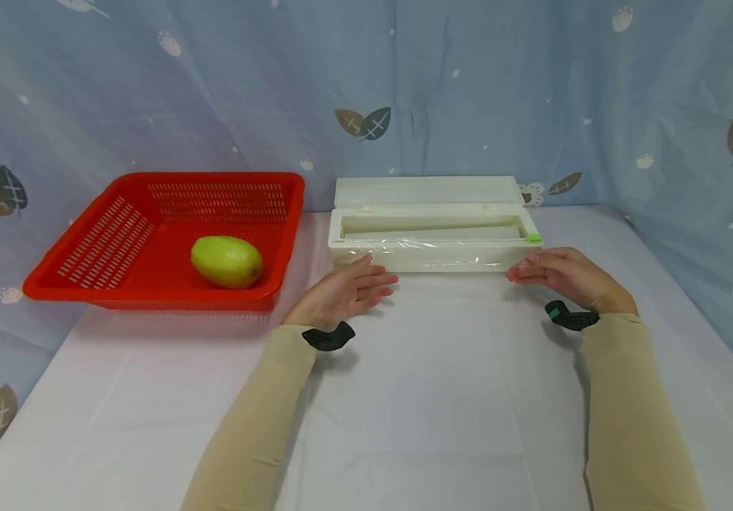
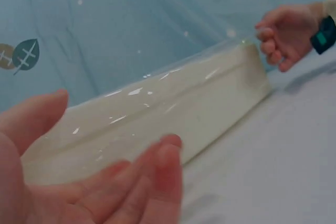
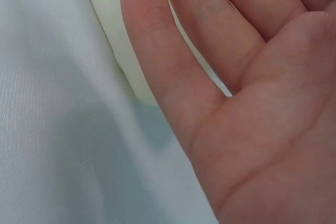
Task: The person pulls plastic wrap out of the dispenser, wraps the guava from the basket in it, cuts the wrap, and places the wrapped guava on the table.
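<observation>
A long white cling film dispenser (image 1: pixel 436 257) stands at the back of the table, its lid (image 1: pixel 426 190) raised behind it. Clear plastic film (image 2: pixel 142 92) lies over the front edge, shining in creases. A bright green piece (image 1: pixel 533 238) sits at the top right corner. My left hand (image 1: pixel 343 291) is by the front left end, thumb and fingers apart, nothing between them. Near the front right end is my right hand (image 1: pixel 567 277), fingers loosely extended and palm turned inward. In the right wrist view its fingers partly cover the dispenser; whether they touch it I cannot tell.
A red plastic basket (image 1: pixel 101 289) with slotted sides stands to the left, holding a green-yellow oval fruit (image 1: pixel 227 262). White cloth (image 1: pixel 417 397) covers the table. A blue patterned curtain (image 1: pixel 443 85) hangs right behind the dispenser and along both sides.
</observation>
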`<state>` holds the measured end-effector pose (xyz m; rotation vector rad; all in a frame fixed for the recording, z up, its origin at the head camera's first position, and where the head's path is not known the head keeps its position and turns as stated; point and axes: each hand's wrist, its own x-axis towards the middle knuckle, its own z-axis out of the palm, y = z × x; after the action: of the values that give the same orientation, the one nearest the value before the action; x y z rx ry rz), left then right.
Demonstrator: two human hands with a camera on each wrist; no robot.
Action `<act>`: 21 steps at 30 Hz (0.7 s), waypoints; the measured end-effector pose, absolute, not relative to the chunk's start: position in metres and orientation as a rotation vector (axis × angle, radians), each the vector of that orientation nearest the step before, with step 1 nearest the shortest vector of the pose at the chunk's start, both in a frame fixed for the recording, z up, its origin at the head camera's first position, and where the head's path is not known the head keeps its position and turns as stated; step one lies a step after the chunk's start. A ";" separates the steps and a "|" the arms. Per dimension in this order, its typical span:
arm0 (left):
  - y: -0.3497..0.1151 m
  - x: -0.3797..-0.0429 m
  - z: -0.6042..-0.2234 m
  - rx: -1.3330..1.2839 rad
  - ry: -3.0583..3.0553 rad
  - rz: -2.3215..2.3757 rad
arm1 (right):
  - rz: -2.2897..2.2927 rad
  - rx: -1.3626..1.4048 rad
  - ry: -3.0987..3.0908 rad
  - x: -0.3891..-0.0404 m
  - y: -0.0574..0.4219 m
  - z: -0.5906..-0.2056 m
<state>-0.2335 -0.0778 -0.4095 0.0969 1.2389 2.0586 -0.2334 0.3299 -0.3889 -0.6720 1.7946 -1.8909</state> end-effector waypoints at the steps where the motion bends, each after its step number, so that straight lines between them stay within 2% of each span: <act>1: -0.077 -0.234 -0.411 0.110 1.180 2.090 | -1.895 -0.677 1.789 -0.234 0.330 -0.389; 9: -0.072 -0.236 -0.421 0.044 1.042 2.314 | -1.882 -0.665 1.799 -0.234 0.330 -0.389; 21: -0.074 -0.235 -0.423 0.069 1.104 2.316 | -1.904 -0.681 1.765 -0.235 0.330 -0.392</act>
<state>-0.2349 -0.0742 -0.4228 0.0687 1.1040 2.3160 -0.2351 0.3297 -0.3916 -0.6815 1.7650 -1.9043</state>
